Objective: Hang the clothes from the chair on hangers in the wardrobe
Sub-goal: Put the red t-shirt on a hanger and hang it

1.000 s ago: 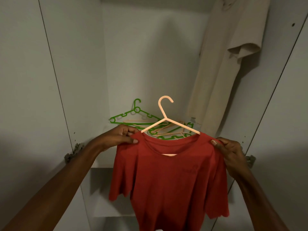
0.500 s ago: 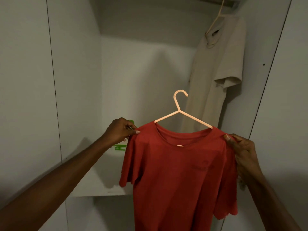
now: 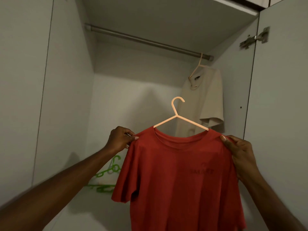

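Both hands hold a red shirt (image 3: 180, 172) up in front of the open wardrobe (image 3: 70, 97): left hand (image 3: 120, 139) and right hand (image 3: 240, 150) each pinch a shoulder. The shirt sits on a peach hanger (image 3: 178, 114), well below the rail (image 3: 146, 41). A beige shirt (image 3: 206, 104) hangs at the rail's right end. Green hangers (image 3: 106, 179) lie on the shelf behind the left arm.

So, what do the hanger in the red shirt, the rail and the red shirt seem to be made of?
Hanger: likely plastic, peach and matte, thin and smoothly moulded; painted wood or wire is possible.
Rail: apparently metal, a grey tube with a dull brushed sheen.
Red shirt: soft knit fabric, maybe cotton; it drapes and creases.
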Motion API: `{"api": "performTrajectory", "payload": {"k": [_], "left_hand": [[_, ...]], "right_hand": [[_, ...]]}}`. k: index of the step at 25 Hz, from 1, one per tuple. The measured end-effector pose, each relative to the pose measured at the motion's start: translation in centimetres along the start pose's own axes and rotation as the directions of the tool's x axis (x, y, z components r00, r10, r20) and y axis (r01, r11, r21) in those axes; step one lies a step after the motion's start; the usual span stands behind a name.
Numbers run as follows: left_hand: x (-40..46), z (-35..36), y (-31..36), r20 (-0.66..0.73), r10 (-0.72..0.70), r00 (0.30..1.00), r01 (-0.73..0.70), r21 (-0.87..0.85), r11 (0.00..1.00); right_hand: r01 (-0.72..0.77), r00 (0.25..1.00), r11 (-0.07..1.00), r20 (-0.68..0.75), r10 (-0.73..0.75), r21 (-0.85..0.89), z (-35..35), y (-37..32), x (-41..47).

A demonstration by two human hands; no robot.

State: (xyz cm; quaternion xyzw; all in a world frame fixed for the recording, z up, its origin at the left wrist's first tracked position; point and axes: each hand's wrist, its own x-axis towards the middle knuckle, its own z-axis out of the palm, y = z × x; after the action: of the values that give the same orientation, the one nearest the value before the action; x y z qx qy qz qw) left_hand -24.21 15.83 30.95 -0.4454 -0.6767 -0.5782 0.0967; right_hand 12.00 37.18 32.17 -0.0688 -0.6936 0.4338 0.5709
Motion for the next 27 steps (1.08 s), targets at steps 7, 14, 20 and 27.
{"api": "performTrajectory", "payload": {"k": [7, 14, 20, 27], "left_hand": [[10.5, 2.8, 1.2, -0.052, 0.107, 0.993, -0.108, -0.022, 0.994], [22.6, 7.5, 2.6, -0.113, 0.187, 0.976, -0.179, 0.081, 0.981], [31.4, 11.0, 3.5, -0.118, 0.217, 0.969, -0.203, 0.118, 0.972], [40.6, 15.0, 2.8, -0.109, 0.243, 0.964, -0.226, 0.150, 0.963]], "right_hand": [[0.093, 0.995, 0.992, -0.014, -0.094, -0.082, 0.8, -3.2, 9.0], [0.189, 0.978, 0.959, -0.043, -0.202, -0.209, 1.9, -5.1, 19.0], [0.220, 0.958, 0.901, -0.092, -0.272, -0.375, 3.1, -5.6, 25.6], [0.204, 0.939, 0.835, -0.139, -0.314, -0.511, 5.7, -5.2, 32.2]]}}
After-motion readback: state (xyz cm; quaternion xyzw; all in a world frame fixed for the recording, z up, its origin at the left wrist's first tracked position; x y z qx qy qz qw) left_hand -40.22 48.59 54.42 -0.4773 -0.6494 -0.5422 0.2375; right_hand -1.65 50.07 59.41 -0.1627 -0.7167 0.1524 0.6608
